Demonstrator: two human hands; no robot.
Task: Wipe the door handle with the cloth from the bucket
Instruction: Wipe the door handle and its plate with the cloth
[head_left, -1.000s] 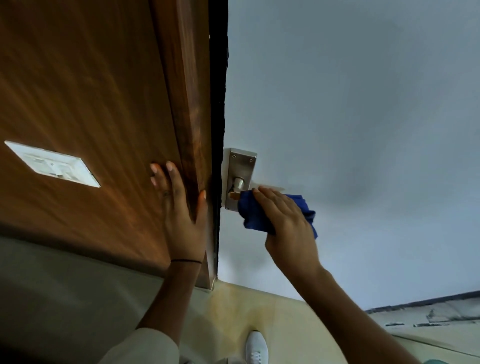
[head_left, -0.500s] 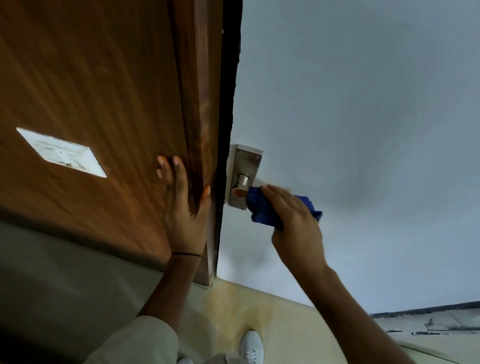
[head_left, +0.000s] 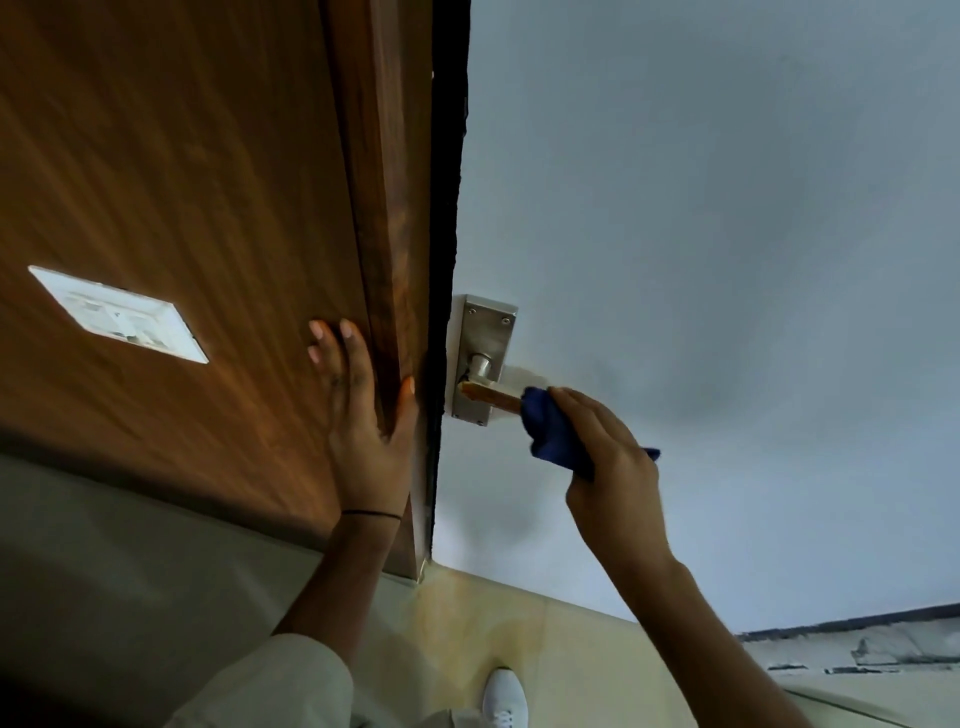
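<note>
A lever door handle (head_left: 491, 394) with a wood-coloured grip sticks out from a silver backplate (head_left: 483, 343) on the pale door face. My right hand (head_left: 613, 467) is closed around a dark blue cloth (head_left: 550, 436), which is wrapped over the outer end of the lever. The inner part of the lever shows bare. My left hand (head_left: 363, 415) lies flat with fingers spread on the brown wooden frame (head_left: 384, 208), thumb hooked round its edge. The bucket is out of view.
A white switch plate (head_left: 117, 314) sits on the wood panel at left. The pale door face (head_left: 701, 260) fills the right. Below lie beige floor tiles (head_left: 519, 613) and my white shoe (head_left: 504, 699). A dark skirting strip (head_left: 852, 621) runs at lower right.
My right hand has slid the cloth outward along the lever, away from the backplate, uncovering the wood-coloured grip. My left hand stays flat on the frame. The view has shifted slightly.
</note>
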